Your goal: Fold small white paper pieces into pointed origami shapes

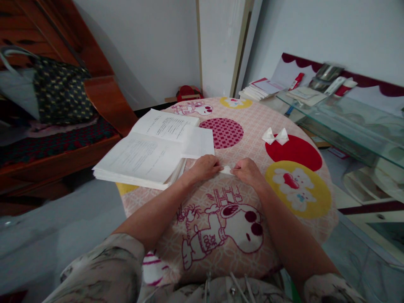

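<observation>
Between my two hands is a small folded piece of white paper (226, 170), close to the tabletop. My left hand (206, 167) pinches its left end, fingers closed. At the other end my right hand (247, 170) grips the paper, also closed. Fingers cover most of the paper, so its full shape is hidden. Left of my left hand lies a thick open book (139, 155) with printed pages. A loose white sheet (200, 142) rests at its right side. Two small folded paper shapes (275, 136) with pointed tops stand farther right on the table.
A patterned cloth (227, 261) with cartoon figures covers the round table. To the right, a glass shelf (344, 122) holds a red marker (296, 81), a metal container and papers. A wooden bench (101, 101) with a dotted bag (63, 90) stands at left.
</observation>
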`<move>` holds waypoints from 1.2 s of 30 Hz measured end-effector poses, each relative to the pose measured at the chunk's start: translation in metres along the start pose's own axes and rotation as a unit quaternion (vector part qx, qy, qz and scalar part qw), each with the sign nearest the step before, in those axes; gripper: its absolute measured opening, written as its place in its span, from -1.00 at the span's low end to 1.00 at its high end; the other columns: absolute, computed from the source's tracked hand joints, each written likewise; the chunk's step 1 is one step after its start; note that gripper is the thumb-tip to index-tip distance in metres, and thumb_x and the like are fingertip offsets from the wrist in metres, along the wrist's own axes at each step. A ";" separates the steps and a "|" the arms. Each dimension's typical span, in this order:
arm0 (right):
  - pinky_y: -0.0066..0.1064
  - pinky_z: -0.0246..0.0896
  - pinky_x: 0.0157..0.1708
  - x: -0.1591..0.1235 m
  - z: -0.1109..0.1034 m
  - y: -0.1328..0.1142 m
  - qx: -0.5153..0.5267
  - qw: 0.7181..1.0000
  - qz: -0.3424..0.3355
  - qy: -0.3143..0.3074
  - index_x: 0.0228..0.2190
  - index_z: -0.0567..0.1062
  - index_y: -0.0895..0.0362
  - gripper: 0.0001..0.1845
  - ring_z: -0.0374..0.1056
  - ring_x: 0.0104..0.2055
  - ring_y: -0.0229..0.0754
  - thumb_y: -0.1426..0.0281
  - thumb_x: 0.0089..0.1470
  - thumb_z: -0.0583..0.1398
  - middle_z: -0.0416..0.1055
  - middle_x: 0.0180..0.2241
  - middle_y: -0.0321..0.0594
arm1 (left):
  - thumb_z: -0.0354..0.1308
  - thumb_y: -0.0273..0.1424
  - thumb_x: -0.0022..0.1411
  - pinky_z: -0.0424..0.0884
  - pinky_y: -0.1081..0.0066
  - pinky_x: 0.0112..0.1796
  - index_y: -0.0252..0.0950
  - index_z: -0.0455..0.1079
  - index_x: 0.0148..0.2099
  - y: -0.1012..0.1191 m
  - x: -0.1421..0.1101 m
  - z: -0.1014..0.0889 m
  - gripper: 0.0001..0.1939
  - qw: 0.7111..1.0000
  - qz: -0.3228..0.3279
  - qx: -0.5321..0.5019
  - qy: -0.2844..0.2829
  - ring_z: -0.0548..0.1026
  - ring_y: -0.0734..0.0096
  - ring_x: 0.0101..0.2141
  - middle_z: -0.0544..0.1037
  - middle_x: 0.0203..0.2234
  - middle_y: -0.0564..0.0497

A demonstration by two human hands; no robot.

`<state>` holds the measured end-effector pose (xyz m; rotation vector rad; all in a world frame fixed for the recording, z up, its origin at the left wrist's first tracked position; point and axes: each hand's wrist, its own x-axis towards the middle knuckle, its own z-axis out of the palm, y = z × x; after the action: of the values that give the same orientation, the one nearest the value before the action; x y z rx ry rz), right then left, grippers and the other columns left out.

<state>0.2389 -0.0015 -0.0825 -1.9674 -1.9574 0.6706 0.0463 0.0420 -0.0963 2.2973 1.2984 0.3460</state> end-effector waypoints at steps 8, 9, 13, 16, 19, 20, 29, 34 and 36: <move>-0.38 -0.06 -0.51 -0.002 -0.002 0.000 -0.007 1.000 -0.011 -0.004 -0.69 0.49 0.15 -0.72 0.12 -0.58 -0.30 0.40 0.01 0.27 0.25 -0.69 -0.30 | 0.19 -0.37 0.21 0.28 0.42 -0.34 -0.30 0.56 -0.38 -0.001 -0.002 -0.004 -0.83 1.000 0.018 0.011 -0.021 0.45 0.36 -0.42 0.58 -0.45 -0.05; -0.38 -0.06 -0.52 -0.002 -0.003 0.000 -0.006 1.000 -0.014 -0.013 -0.68 0.49 0.16 -0.71 0.12 -0.59 -0.30 0.39 0.03 0.27 0.26 -0.69 -0.30 | 0.18 -0.36 0.23 0.30 0.41 -0.32 -0.31 0.56 -0.35 0.002 -0.003 -0.004 -0.82 0.999 0.012 0.030 -0.025 0.47 0.34 -0.39 0.59 -0.42 -0.06; -0.40 -0.05 -0.51 -0.003 -0.006 -0.002 -0.022 0.999 -0.012 -0.037 -0.61 0.55 0.19 -0.73 0.17 -0.56 -0.30 0.38 0.07 0.25 0.30 -0.67 -0.29 | 0.13 -0.34 0.29 0.36 0.37 -0.20 -0.33 0.57 -0.26 0.010 -0.004 -0.005 -0.77 0.994 -0.020 0.094 -0.045 0.52 0.27 -0.28 0.60 -0.35 -0.10; -0.41 -0.01 -0.48 -0.004 -0.005 -0.004 -0.045 0.998 -0.001 -0.033 -0.55 0.59 0.20 -0.77 0.22 -0.52 -0.27 0.38 0.09 0.25 0.36 -0.62 -0.26 | 0.09 -0.32 0.31 0.38 0.35 -0.17 -0.33 0.57 -0.23 0.014 -0.004 -0.005 -0.74 0.992 -0.038 0.111 -0.055 0.53 0.25 -0.25 0.60 -0.34 -0.11; -0.41 0.05 -0.43 -0.004 -0.003 -0.006 -0.059 0.998 0.005 -0.023 -0.48 0.62 0.20 -0.81 0.31 -0.45 -0.23 0.39 0.09 0.25 0.45 -0.54 -0.19 | 0.06 -0.34 0.31 0.38 0.33 -0.15 -0.35 0.57 -0.23 0.015 -0.003 -0.003 -0.72 0.990 -0.045 0.126 -0.050 0.54 0.22 -0.22 0.60 -0.32 -0.15; -0.40 0.07 -0.41 -0.004 -0.002 -0.006 -0.063 0.998 0.007 -0.020 -0.46 0.63 0.20 -0.82 0.33 -0.43 -0.21 0.39 0.09 0.25 0.48 -0.51 -0.16 | 0.05 -0.35 0.31 0.39 0.33 -0.15 -0.36 0.57 -0.23 0.015 -0.003 -0.002 -0.72 0.989 -0.046 0.131 -0.046 0.54 0.21 -0.21 0.60 -0.31 -0.16; -0.38 0.12 -0.40 -0.005 -0.001 -0.004 -0.067 0.998 -0.002 -0.013 -0.43 0.63 0.17 -0.79 0.37 -0.40 -0.17 0.30 0.11 0.27 0.53 -0.46 -0.15 | 0.06 -0.39 0.28 0.39 0.33 -0.16 -0.37 0.56 -0.23 0.014 0.000 0.001 -0.75 0.988 -0.037 0.142 -0.041 0.54 0.20 -0.21 0.61 -0.31 -0.18; -0.37 0.17 -0.37 -0.004 -0.001 -0.010 -0.075 0.997 0.025 -0.006 -0.42 0.62 0.14 -0.81 0.43 -0.33 -0.11 0.26 0.05 0.32 0.54 -0.41 -0.12 | 0.07 -0.39 0.27 0.39 0.33 -0.17 -0.37 0.57 -0.23 0.015 0.000 0.001 -0.75 0.989 -0.045 0.139 -0.038 0.54 0.19 -0.22 0.61 -0.32 -0.17; -0.37 0.17 -0.36 -0.003 -0.002 -0.013 -0.076 0.996 0.041 -0.015 -0.43 0.62 0.14 -0.85 0.44 -0.31 -0.10 0.29 0.02 0.33 0.55 -0.39 -0.11 | 0.07 -0.39 0.27 0.39 0.33 -0.16 -0.37 0.57 -0.22 0.016 -0.001 0.001 -0.75 0.988 -0.046 0.141 -0.038 0.54 0.19 -0.21 0.61 -0.32 -0.17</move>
<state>0.2285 -0.0036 -0.0737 -2.1481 -2.0078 0.5898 0.0583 0.0342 -0.0889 2.4408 1.4879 0.0439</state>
